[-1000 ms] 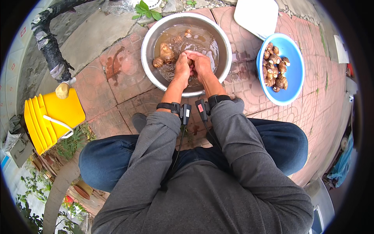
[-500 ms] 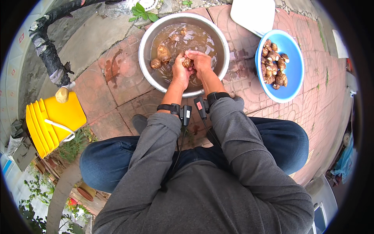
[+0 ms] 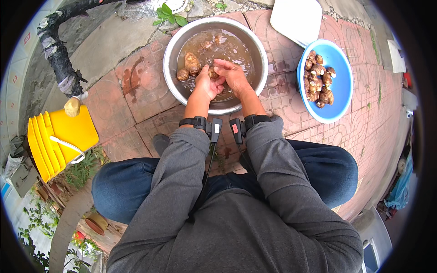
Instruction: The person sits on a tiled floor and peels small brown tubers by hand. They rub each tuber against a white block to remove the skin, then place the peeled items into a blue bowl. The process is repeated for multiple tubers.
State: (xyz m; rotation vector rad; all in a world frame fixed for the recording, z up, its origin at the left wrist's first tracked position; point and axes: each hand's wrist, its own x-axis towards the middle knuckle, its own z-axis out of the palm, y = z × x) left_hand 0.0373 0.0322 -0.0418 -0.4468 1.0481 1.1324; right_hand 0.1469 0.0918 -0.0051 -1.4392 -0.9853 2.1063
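Over a round metal basin [image 3: 168,75] of murky brown water, both my hands are around one small brown taro [image 3: 212,73]. My left hand [image 3: 207,87] is closed on it from the left and below, partly hiding it. My right hand [image 3: 234,78] curls around its right side, index finger reaching across the top. Along the basin's left side, a larger taro [image 3: 191,62] and a small round one [image 3: 182,74] stick out of the water. Farther back, a taro [image 3: 220,39] and another lump [image 3: 207,44] are partly under water.
To the right stands a light blue basin [image 3: 342,88] with several taros [image 3: 319,78] in it. Behind that lies a white board or lid [image 3: 296,19]. A yellow bucket [image 3: 63,136] sits at left under a tape-wrapped pipe [image 3: 61,63]. Red paving tiles [image 3: 145,86] surround everything.
My hands have drawn slightly apart and my left hand has shifted a little left, with the small taro moving left too. The view has tilted slightly.
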